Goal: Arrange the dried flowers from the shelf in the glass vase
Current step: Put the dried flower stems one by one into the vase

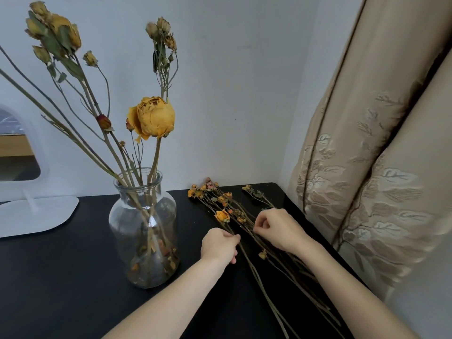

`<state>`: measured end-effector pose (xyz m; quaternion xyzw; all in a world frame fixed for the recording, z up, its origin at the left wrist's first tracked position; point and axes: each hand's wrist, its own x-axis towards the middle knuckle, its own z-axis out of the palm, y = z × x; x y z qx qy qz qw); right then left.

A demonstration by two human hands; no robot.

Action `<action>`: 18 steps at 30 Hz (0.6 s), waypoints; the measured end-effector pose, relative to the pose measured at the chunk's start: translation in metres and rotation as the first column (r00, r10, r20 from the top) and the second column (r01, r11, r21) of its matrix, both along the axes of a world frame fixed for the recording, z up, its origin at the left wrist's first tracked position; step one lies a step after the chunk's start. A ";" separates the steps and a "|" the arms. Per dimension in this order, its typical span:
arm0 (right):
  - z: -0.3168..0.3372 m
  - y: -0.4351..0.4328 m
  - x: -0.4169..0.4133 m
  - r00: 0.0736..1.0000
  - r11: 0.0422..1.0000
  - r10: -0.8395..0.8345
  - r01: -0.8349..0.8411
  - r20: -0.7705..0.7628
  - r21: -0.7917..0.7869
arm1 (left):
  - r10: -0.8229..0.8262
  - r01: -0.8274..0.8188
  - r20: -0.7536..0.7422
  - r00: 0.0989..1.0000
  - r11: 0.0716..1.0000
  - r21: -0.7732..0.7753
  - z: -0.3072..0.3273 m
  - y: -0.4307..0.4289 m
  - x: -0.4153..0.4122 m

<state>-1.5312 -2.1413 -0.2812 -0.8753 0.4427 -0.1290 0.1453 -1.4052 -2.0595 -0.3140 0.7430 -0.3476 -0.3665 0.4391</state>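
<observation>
Hands (219,244) on stems (245,228) (flowers (152,117) in vase (122,216))

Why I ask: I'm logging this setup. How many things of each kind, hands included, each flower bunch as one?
Clear glass vase: 1
White-framed mirror on a stand: 1
Dried flower bunches: 2, upright bunch in the vase, loose bunch lying flat
Hands pinching loose stems: 2, left hand, right hand
Total: 6

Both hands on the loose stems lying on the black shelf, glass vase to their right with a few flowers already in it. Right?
Wrong side: the head view shows the glass vase left of the hands, not right. The left hand and right hand do pinch the loose stems on the black shelf, and the vase already holds flowers.
</observation>
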 end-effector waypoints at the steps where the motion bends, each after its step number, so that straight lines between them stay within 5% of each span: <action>1: 0.004 -0.001 0.000 0.999 1.000 -0.012 0.013 0.030 -0.006 | -0.003 0.003 0.013 1.000 1.000 -0.018 0.001 0.001 0.002; 11: 0.058 -0.002 0.001 0.870 0.994 -0.034 0.081 0.492 -0.075 | -0.025 0.039 0.058 0.998 0.968 -0.248 0.033 0.012 0.007; 18: 0.097 0.008 0.007 0.612 0.997 0.013 0.054 0.791 -0.057 | -0.031 0.095 0.142 0.989 0.876 -0.472 0.069 0.031 0.013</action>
